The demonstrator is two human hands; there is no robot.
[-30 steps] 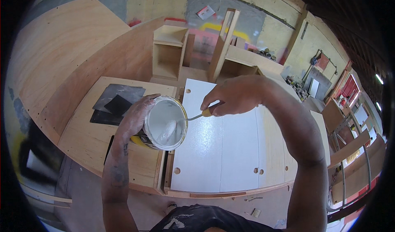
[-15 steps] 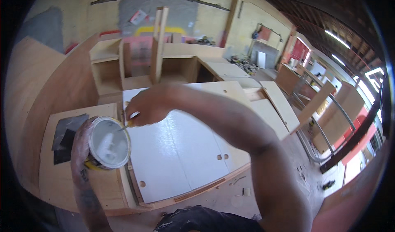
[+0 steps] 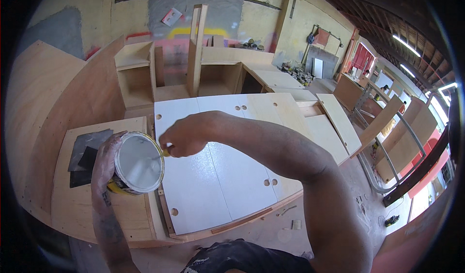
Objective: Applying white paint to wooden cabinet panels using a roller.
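My left hand (image 3: 104, 160) is wrapped round the outside of a round paint can (image 3: 121, 186) with a yellow and dark label. The can is tilted toward me, and white paint (image 3: 139, 165) shows inside. My right hand (image 3: 186, 135) is closed on a yellow-handled tool (image 3: 166, 153) at the can's right rim. The tool's thin grey end reaches into the can; its exact kind is hidden. Beneath my right arm lie cabinet door panels (image 3: 193, 188) coated in wet, glossy white, with round hinge holes near their edges.
Dark sandpaper sheets (image 3: 89, 149) lie on a bare wooden board (image 3: 72, 215) at the left. Unpainted cabinet carcasses (image 3: 135, 84) stand beyond the panels. Bare wood panels (image 3: 339, 120) and a metal-framed rack (image 3: 411, 137) are at the right. Many cans (image 3: 296, 73) sit near the back wall.
The view has shifted slightly, so the whole scene sits a little further right. The tool in my right hand stays at the can's rim, and both hands keep their hold.
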